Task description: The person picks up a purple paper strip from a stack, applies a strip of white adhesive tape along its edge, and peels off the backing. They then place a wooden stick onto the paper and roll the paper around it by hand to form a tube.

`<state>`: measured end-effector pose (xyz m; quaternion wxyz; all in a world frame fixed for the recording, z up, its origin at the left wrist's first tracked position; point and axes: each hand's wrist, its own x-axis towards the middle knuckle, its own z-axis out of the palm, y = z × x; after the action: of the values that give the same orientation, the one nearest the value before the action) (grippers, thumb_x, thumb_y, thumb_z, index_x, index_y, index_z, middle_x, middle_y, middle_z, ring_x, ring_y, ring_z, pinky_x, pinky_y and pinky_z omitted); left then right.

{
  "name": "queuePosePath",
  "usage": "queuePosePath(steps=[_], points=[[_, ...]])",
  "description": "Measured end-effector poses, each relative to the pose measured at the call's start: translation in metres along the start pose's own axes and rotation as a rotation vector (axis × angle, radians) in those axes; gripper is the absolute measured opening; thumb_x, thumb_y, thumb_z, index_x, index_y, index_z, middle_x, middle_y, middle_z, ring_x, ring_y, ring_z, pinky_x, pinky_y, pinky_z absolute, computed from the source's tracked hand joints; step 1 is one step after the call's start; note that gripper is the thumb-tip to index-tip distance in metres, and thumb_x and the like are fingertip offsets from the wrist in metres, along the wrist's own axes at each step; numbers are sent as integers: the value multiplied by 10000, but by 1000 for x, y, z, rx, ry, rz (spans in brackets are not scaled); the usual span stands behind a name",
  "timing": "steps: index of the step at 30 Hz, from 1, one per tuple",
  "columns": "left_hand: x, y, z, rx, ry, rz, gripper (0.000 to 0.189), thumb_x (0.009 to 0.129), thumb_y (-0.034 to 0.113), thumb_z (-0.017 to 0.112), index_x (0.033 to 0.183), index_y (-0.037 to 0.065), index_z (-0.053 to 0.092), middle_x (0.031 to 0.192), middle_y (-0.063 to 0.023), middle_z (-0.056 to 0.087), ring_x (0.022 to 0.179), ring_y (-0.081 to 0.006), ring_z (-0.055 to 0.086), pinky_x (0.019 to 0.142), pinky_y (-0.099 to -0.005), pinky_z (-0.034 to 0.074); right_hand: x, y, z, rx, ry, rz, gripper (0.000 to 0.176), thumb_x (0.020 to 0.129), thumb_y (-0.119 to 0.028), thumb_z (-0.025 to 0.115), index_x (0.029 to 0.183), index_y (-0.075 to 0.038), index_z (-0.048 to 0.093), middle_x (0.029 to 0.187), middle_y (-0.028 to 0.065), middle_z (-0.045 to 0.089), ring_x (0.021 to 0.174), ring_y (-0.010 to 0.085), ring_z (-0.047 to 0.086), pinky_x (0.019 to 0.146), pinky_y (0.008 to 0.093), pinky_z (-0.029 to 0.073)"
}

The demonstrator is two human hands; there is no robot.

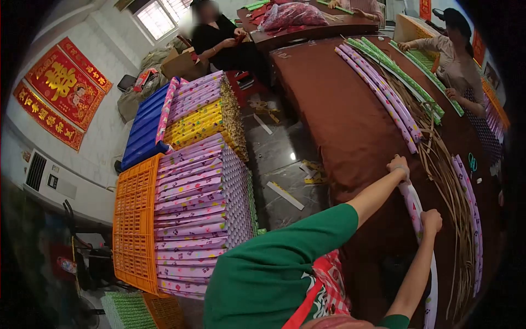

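A long tube of lilac-and-white printed wrapping (412, 205) lies along the near edge of the brown-covered table. My left hand (399, 166) is closed around its far end. Closer to my body, my right hand (431, 222) is closed on the same tube. Whether the wrapping is fully rolled cannot be made out. Just beyond my hands, a long bundle of thin brown strips (446, 175) runs down the table. Two finished-looking lilac printed rolls (381, 93) lie past my left hand, and more lilac rolls (467, 219) lie across the strips.
Green printed rolls (405, 77) lie farther up the brown table (350, 137). Scissors (472, 162) rest at its far side. An orange crate (137, 219) and blue crate (145, 126) hold stacked rolls to my left. Co-workers (457, 60) stand around; paper scraps (285, 196) litter the floor.
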<state>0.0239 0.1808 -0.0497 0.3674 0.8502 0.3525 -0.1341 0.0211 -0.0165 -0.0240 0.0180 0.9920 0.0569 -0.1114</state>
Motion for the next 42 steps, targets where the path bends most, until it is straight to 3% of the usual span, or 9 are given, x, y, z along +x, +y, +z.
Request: queuePosePath(steps=[5, 8, 11, 18, 22, 42], points=[[-10, 4, -8, -47, 14, -41, 628, 639, 197, 773, 1193, 113, 488, 1313, -95, 371, 1091, -274, 517, 847, -435, 455, -4, -2, -3, -53, 27, -10, 311, 736, -208, 534, 931, 12, 637, 1010, 193, 617, 945, 349, 596, 799, 424, 487], [4, 1, 5, -80, 85, -30, 604, 651, 182, 761, 1189, 121, 494, 1336, -92, 353, 1097, -267, 514, 843, -428, 457, -7, -6, -6, -44, 11, 4, 303, 742, -192, 523, 928, 19, 636, 1010, 196, 616, 945, 349, 596, 799, 421, 487], [-10, 6, -7, -51, 34, -24, 577, 685, 179, 735, 1200, 125, 482, 1347, -93, 339, 1104, -266, 509, 847, -428, 452, 1, -2, 5, -40, 44, 10, 294, 747, -174, 509, 922, 23, 638, 1003, 204, 616, 943, 349, 596, 798, 420, 487], [-5, 4, -3, -25, 52, -24, 687, 578, 240, 815, 1175, 122, 496, 1294, -85, 379, 1052, -264, 543, 844, -431, 450, 8, 5, 20, -33, 132, -83, 252, 784, -148, 490, 851, 40, 643, 911, 210, 632, 843, 357, 623, 696, 441, 517], [-7, 2, -2, 0, 62, -17, 642, 583, 228, 815, 1138, 126, 511, 1219, -82, 422, 1034, -269, 548, 811, -423, 473, -1, 2, 13, -29, 113, -71, 264, 794, -149, 471, 875, 34, 643, 930, 207, 629, 859, 350, 620, 719, 430, 513], [9, -1, 9, -53, 103, 17, 647, 598, 208, 788, 1167, 104, 499, 1288, -101, 398, 1107, -273, 508, 860, -439, 441, 17, 8, 37, -94, 233, -75, 259, 826, -166, 454, 842, 12, 642, 891, 181, 638, 823, 322, 636, 662, 407, 532]])
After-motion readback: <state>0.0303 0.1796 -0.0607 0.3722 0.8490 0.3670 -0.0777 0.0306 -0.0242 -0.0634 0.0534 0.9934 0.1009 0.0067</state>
